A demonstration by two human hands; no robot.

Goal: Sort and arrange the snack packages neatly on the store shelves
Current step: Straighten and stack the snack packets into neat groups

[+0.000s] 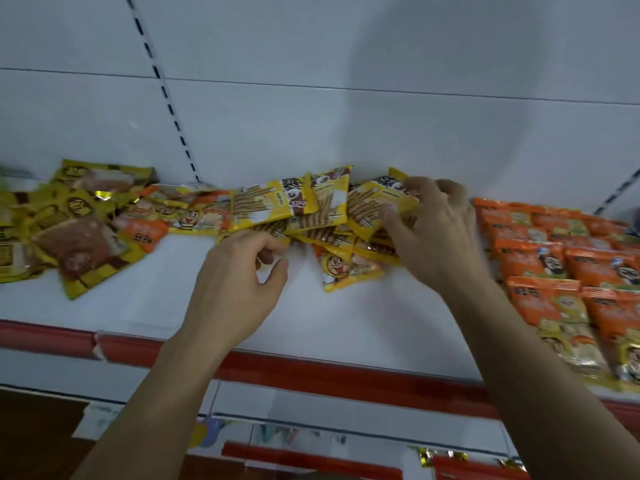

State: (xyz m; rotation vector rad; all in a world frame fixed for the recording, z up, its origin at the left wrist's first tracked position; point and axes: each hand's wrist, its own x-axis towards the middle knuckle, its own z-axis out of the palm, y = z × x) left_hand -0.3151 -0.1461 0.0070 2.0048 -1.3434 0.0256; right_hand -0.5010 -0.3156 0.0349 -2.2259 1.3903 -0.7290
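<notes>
On the white shelf (346, 306), right hand (440, 233) fingers clamped on yellow biscuit-stick packet (377, 206), left hand (239, 289) fingers curled, writing blurred.

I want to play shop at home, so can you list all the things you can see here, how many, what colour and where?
biscuit-stick packets: a loose pile, too overlapped to count, yellow, middle of the shelf
orange packets: many, orange, laid in neat overlapping rows at the right
brown-and-yellow packets: several, jumbled at the left
orange-and-white packets: a few, between the left jumble and the yellow pile
shelf: one, white
shelf edge strip: one, red, along the front
back panel: white, behind the shelf
left hand: fingers curled at the pile's front edge
right hand: grips a yellow packet on the pile's right side
</notes>
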